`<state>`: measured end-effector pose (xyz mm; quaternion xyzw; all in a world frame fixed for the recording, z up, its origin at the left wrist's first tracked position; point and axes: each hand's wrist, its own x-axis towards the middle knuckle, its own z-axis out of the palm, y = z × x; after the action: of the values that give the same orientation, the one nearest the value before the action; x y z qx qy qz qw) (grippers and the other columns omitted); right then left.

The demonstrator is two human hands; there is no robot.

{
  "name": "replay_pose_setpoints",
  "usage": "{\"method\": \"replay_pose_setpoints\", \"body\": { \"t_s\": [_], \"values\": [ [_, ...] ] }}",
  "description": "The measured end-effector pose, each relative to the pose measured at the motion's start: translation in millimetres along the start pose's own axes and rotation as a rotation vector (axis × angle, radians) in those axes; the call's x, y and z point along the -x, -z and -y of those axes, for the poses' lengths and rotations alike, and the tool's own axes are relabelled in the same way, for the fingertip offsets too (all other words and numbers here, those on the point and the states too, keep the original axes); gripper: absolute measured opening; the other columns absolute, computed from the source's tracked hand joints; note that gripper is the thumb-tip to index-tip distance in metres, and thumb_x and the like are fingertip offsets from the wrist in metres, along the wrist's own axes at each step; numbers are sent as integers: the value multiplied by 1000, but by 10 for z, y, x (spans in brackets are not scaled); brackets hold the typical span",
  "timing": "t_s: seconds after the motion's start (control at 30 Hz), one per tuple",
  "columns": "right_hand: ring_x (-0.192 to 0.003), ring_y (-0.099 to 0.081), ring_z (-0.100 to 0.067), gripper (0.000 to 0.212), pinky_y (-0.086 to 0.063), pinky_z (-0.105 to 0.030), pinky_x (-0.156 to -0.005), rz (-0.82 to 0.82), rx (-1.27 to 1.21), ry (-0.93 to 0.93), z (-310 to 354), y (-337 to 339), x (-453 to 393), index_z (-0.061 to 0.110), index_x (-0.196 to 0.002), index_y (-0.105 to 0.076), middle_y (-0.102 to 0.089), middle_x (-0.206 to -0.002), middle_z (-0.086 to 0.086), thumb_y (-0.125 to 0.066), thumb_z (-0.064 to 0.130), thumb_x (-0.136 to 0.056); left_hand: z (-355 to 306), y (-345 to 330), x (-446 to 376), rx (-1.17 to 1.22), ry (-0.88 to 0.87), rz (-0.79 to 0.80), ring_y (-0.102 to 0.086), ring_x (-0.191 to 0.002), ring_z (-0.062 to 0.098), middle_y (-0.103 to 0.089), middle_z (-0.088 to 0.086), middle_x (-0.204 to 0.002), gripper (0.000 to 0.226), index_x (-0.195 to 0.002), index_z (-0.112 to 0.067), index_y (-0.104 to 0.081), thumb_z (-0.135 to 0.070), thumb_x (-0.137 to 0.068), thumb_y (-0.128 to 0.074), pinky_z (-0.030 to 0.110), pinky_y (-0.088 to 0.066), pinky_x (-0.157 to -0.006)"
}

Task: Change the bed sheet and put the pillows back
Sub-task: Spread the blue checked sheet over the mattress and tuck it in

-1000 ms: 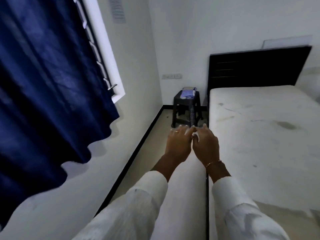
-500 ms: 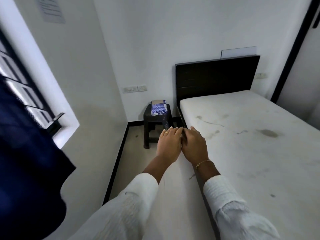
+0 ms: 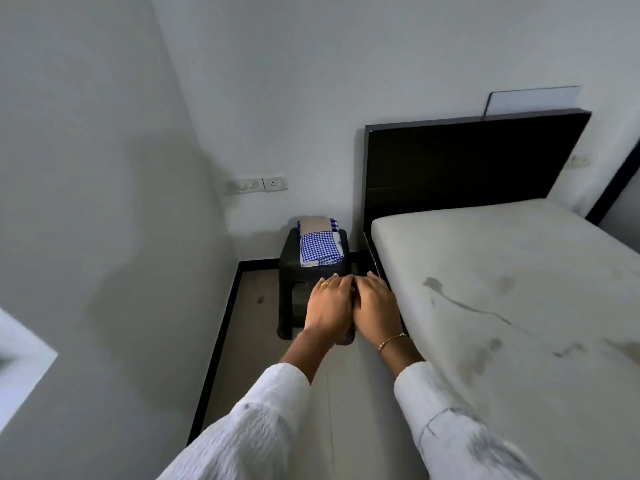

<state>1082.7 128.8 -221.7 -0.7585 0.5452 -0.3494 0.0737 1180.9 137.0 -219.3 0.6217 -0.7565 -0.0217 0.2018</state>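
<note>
A bare, stained white mattress (image 3: 502,306) lies on a bed with a dark headboard (image 3: 467,161) at the right. A folded blue-and-white checked sheet (image 3: 320,245) rests on a small dark stool (image 3: 294,268) beside the bed's head. My left hand (image 3: 329,306) and my right hand (image 3: 375,306) are stretched forward side by side, palms down and touching, in front of the stool's near edge. Both hold nothing and their fingers lie flat together. No pillows are in view.
A narrow strip of floor (image 3: 263,323) runs between the left wall and the bed. Wall sockets (image 3: 258,184) sit above the stool. A window ledge (image 3: 20,358) shows at the lower left. A dark door frame (image 3: 616,181) stands at the far right.
The view has swung right and come nearer the stool; the blue curtain and window have left the frame. My hands stay pressed together, now closer to the stool and sheet.
</note>
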Motion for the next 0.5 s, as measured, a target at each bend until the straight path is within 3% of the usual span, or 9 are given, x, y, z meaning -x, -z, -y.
{"method": "replay_pose_setpoints", "body": {
  "t_s": [0.07, 0.13, 0.27, 0.5],
  "values": [
    [-83, -69, -36, 38, -56, -44, -64, 33, 9, -6, -77, -305, -405, -2, -83, -71, -72, -81, -17, -43, 24, -77, 328, -141, -403, 23, 7, 1, -60, -103, 23, -65, 8, -110, 33, -116, -11, -59, -19, -84, -63, 34, -42, -98],
    [-81, -70, -33, 42, -57, -39, -63, 75, 27, -4, -215, -709, -871, 0, -82, -71, -72, -80, -15, -39, 26, -77, 705, -318, -882, 40, 8, 13, -62, -97, 25, -66, 10, -105, 26, -110, -9, -61, -18, -87, -58, 35, -46, -91],
    [-93, -65, -37, 20, -55, -44, -76, 114, 26, -87, -568, -1583, -1743, -3, -93, -68, -70, -92, -20, -68, 7, -76, 1419, -711, -1801, 80, 14, 92, -60, -103, 24, -64, 10, -113, 27, -115, -8, -60, -20, -91, -54, 35, -46, -91],
    [-72, -69, -28, 30, -59, -38, -60, 232, 54, -149, -1197, -2917, -2991, 4, -81, -69, -70, -78, -11, -84, 16, -58, 2508, -1542, -3096, 234, 193, 309, -46, -126, 17, -49, 2, -139, 43, -137, -16, -44, -32, -96, -46, 27, -33, -108]
  ]
}}
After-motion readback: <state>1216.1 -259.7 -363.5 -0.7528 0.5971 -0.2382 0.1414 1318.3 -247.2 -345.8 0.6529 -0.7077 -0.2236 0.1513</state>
